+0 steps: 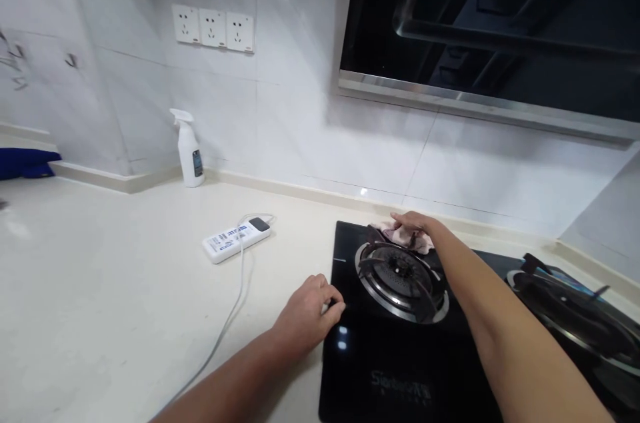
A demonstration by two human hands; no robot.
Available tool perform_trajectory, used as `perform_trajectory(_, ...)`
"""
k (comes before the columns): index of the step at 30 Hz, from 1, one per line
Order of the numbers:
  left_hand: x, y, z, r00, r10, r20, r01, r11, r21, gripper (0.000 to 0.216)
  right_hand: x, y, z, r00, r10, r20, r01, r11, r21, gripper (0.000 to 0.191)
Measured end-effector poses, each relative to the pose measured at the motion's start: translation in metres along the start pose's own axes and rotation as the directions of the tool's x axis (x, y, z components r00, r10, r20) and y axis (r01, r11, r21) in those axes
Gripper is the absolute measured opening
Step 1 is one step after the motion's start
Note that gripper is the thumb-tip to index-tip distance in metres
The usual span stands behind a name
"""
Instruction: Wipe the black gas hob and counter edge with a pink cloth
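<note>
My right hand [416,222] reaches to the back of the black gas cooktop [370,343] and presses a pinkish-white cloth [395,234] onto the glass. The cloth is bunched behind the left burner [397,270], beside its pan support. Part of the cloth is hidden under my fingers. At the cooktop's left edge rests my left hand [311,306], its fingers curled in and the thumb close to the index finger. Whatever those fingers may hold is hidden; a small pale spot shows between them.
A white power bank [225,246] with a cable lies on the pale counter [125,290]. A white spray bottle [189,153] stands against the tiled wall. Above hangs a dark range hood [475,93]. A second burner [565,310] is at the right; blue fabric [25,163] lies far left.
</note>
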State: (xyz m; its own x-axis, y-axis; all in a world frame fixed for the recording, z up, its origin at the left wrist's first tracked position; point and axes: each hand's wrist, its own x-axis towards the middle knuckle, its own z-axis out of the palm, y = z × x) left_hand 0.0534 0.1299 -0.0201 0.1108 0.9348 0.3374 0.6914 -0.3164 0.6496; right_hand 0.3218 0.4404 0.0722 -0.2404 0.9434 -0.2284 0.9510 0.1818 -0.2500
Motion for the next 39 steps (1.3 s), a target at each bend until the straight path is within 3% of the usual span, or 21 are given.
perform_trajectory(5, -0.001, 0.000, 0.001, 0.999, 0.033, -0.009, -0.033, 0.999, 0.011, 0.014, 0.015, -0.042, 0.009, 0.976, -0.211, 0.048, 0.213, 0.977, -0.024, 0.056)
perform_trajectory(10, -0.001, -0.005, 0.004, 0.997, 0.029, -0.073, -0.034, 0.997, -0.065, 0.021, 0.019, -0.097, 0.028, 0.906, -0.418, 0.073, 0.421, 0.905, -0.049, 0.043)
perform_trajectory(14, 0.001, -0.003, 0.001, 0.986, -0.012, -0.166, -0.013, 0.989, -0.147, 0.022, 0.006, -0.122, 0.039, 0.854, -0.513, 0.085, 0.519, 0.848, -0.103, 0.038)
perform_trajectory(23, 0.008, -0.001, -0.016, 0.898, -0.040, -0.437, -0.027, 0.989, -0.148, 0.030, -0.046, -0.164, 0.059, 0.758, -0.641, 0.120, 0.652, 0.736, -0.180, 0.034)
perform_trajectory(28, 0.013, -0.005, -0.024, 0.850, -0.095, -0.518, -0.003, 0.983, -0.185, 0.032, -0.076, -0.181, 0.074, 0.710, -0.692, 0.128, 0.702, 0.681, -0.211, 0.037)
perform_trajectory(35, 0.020, -0.013, -0.032, 0.817, -0.196, -0.542, 0.057, 0.963, -0.262, 0.029, -0.153, -0.189, 0.115, 0.585, -0.810, -0.038, 0.783, 0.576, -0.237, 0.032)
perform_trajectory(39, 0.022, -0.015, -0.036, 0.806, -0.247, -0.539, 0.094, 0.951, -0.296, 0.030, -0.207, -0.187, 0.143, 0.546, -0.826, -0.135, 0.797, 0.563, -0.217, 0.034)
